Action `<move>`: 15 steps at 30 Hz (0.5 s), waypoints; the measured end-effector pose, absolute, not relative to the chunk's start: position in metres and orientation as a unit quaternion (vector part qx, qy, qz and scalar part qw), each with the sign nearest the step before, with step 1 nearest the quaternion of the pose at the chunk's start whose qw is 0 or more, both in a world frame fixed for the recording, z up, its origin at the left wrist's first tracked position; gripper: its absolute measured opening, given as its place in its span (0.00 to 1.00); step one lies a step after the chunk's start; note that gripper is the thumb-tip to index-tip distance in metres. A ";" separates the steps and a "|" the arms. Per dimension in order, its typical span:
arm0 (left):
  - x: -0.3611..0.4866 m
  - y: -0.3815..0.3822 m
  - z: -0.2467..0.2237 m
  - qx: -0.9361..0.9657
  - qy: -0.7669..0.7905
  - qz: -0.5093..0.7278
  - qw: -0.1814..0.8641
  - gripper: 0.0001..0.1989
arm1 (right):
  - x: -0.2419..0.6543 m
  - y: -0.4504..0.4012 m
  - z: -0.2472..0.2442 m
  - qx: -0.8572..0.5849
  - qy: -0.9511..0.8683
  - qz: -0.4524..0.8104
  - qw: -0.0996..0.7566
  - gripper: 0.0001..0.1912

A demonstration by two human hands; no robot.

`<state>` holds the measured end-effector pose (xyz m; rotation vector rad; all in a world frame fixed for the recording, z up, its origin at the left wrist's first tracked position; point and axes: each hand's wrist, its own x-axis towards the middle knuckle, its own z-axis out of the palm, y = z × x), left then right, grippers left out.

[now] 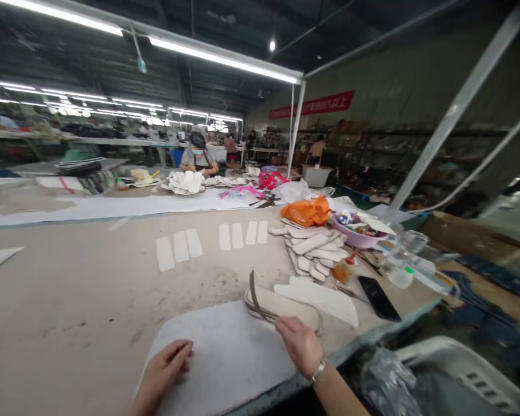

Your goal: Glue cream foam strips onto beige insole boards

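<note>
My right hand (300, 345), with a band at the wrist, is closed with its fingertips pinching the near end of a thin dark strip (255, 293). The strip curves up and away over a small stack of pale, round-ended insole-shaped pieces (286, 306) with dark edges. Under both hands lies a white rounded board (225, 352) at the table's near edge. Over the board's left part, my left hand (168, 365) has its fingers curled together, and nothing shows in them.
Beyond the board, several white pieces (231, 236) lie in rows on the table (112, 277). A heap of pale pieces (314, 248), an orange bag (307, 211), a purple basin (359, 237), a glue bottle (344, 269) and a phone (378, 298) are on the right. A co-worker (198, 159) sits opposite.
</note>
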<state>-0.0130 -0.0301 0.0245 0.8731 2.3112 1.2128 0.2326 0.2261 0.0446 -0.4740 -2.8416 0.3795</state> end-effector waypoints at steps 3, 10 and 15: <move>-0.066 -0.024 0.042 0.333 0.875 0.347 0.048 0.22 | 0.225 0.188 0.009 -0.069 -0.974 0.177 0.123 0.23; -0.206 0.014 0.056 0.326 0.925 0.195 -0.026 0.18 | 0.215 0.178 -0.052 -0.045 -0.947 0.155 0.276 0.14; -0.227 0.052 0.075 0.332 0.929 0.164 0.011 0.12 | 0.209 0.193 -0.066 -0.070 -0.949 0.072 0.299 0.26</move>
